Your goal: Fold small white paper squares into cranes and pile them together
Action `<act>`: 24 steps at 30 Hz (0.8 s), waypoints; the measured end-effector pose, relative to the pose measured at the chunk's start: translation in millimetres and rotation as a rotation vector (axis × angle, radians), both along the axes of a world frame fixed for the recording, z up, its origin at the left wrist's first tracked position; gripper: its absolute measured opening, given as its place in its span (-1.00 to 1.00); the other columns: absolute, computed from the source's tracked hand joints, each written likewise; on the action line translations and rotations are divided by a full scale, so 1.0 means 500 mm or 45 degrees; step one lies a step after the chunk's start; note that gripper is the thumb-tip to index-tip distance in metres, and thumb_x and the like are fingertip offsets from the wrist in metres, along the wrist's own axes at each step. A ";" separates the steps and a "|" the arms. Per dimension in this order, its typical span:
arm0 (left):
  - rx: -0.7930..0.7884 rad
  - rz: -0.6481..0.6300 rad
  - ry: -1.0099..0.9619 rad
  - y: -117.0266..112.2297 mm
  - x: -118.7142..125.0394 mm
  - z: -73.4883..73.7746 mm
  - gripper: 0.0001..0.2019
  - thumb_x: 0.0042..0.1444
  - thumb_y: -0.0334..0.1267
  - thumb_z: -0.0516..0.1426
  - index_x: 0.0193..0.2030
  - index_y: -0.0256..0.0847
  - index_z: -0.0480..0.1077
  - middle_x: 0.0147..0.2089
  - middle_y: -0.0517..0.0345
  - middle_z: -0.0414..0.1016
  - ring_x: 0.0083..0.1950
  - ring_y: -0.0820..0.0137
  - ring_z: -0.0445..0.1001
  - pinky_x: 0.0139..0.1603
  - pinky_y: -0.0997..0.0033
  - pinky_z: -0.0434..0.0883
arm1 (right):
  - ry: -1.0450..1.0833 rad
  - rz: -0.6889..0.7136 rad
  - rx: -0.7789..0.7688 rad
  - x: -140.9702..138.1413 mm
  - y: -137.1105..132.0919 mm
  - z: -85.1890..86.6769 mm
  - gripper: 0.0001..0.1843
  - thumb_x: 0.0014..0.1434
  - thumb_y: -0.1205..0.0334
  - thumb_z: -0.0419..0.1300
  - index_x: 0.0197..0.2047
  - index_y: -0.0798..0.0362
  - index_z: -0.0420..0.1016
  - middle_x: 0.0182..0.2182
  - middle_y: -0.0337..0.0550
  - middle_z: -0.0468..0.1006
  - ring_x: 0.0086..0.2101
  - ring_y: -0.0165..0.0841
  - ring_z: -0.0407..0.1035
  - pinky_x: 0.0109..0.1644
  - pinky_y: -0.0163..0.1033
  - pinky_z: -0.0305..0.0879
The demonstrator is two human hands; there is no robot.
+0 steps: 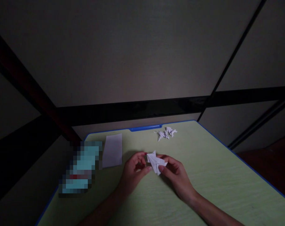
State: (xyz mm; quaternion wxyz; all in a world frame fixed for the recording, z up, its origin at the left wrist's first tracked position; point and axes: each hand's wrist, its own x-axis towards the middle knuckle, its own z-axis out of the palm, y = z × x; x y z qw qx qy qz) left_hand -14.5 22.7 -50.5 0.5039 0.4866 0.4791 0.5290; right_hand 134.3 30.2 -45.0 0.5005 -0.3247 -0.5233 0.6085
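A small white folded-paper figure [154,160] with pointed corners and several creases is held up between my two hands, above the middle of the table. My right hand [176,172] pinches its lower right part, thumb on top and fingers behind. At the figure's left side is my left hand [135,171], its fingers curled, with the thumb by the lower left edge and the index fingertip by the upper left corner. Beyond the hands, a few similar folded-paper figures [167,133] lie close together on the table.
The light green table [217,175] has a blue rim and a blue handle [145,128] at its far edge. White paper [113,150] lies at the left, beside a blurred-out teal object [82,166]. Dark-banded panels [133,62] stand behind the table.
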 end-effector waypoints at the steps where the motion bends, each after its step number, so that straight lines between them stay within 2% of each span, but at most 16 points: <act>1: 0.017 0.037 0.025 0.000 -0.001 0.002 -0.69 -0.26 -0.38 0.17 -0.27 -0.29 0.29 -0.47 0.23 0.31 -0.40 0.48 0.32 -0.41 0.54 0.26 | -0.002 -0.003 -0.045 0.001 0.000 -0.003 -0.86 -0.12 0.25 0.19 -0.55 0.11 0.31 -0.49 -0.25 0.36 -0.45 -0.46 0.22 -0.39 -0.40 0.10; 3: 0.014 0.064 0.050 0.000 -0.004 0.010 -0.74 -0.22 -0.34 0.14 -0.30 -0.29 0.33 -0.41 0.17 0.35 -0.34 0.44 0.33 -0.34 0.51 0.27 | -0.026 -0.006 -0.127 0.003 0.000 -0.009 -0.83 -0.12 0.24 0.20 -0.56 0.11 0.27 -0.63 -0.34 0.28 -0.59 -0.54 0.12 -0.52 -0.44 0.01; 5: -0.020 0.064 0.029 0.001 -0.006 0.018 -0.78 -0.19 -0.31 0.12 -0.32 -0.29 0.35 -0.38 0.13 0.40 -0.32 0.42 0.35 -0.30 0.48 0.28 | -0.037 0.016 -0.161 0.002 -0.001 -0.012 -0.80 -0.13 0.23 0.20 -0.56 0.11 0.24 -0.69 -0.39 0.22 -0.63 -0.56 0.08 -0.55 -0.45 -0.03; 9: -0.070 0.091 -0.018 0.003 -0.006 0.024 -0.82 -0.22 -0.32 0.12 -0.39 -0.30 0.37 -0.46 0.16 0.43 -0.44 0.46 0.35 -0.42 0.50 0.29 | -0.017 0.080 -0.130 -0.003 -0.002 -0.003 -0.80 -0.13 0.22 0.21 -0.53 0.12 0.25 -0.66 -0.35 0.31 -0.55 -0.52 0.19 -0.46 -0.43 0.05; 14: -0.059 0.017 -0.074 0.002 -0.005 0.016 -0.85 -0.23 -0.35 0.13 -0.43 -0.31 0.34 -0.58 0.25 0.35 -0.60 0.56 0.27 -0.57 0.57 0.23 | 0.045 0.097 -0.123 -0.007 -0.003 0.002 -0.82 -0.13 0.21 0.21 -0.49 0.12 0.30 -0.63 -0.32 0.36 -0.53 -0.50 0.24 -0.42 -0.41 0.11; 19: -0.061 -0.058 -0.126 -0.001 -0.003 0.012 -0.87 -0.24 -0.39 0.14 -0.51 -0.28 0.23 -0.53 0.25 0.33 -0.52 0.52 0.33 -0.54 0.57 0.27 | -0.012 -0.017 -0.085 -0.003 -0.001 -0.006 -0.84 -0.12 0.23 0.21 -0.47 0.12 0.34 -0.60 -0.30 0.37 -0.53 -0.51 0.22 -0.43 -0.42 0.09; 24: -0.046 -0.135 -0.060 -0.002 -0.002 0.012 -0.78 -0.25 -0.46 0.15 -0.39 -0.28 0.25 -0.54 0.28 0.30 -0.48 0.53 0.33 -0.48 0.59 0.26 | -0.082 -0.073 -0.012 0.001 -0.004 0.000 -0.86 -0.10 0.23 0.19 -0.48 0.12 0.32 -0.57 -0.29 0.36 -0.52 -0.50 0.21 -0.44 -0.41 0.10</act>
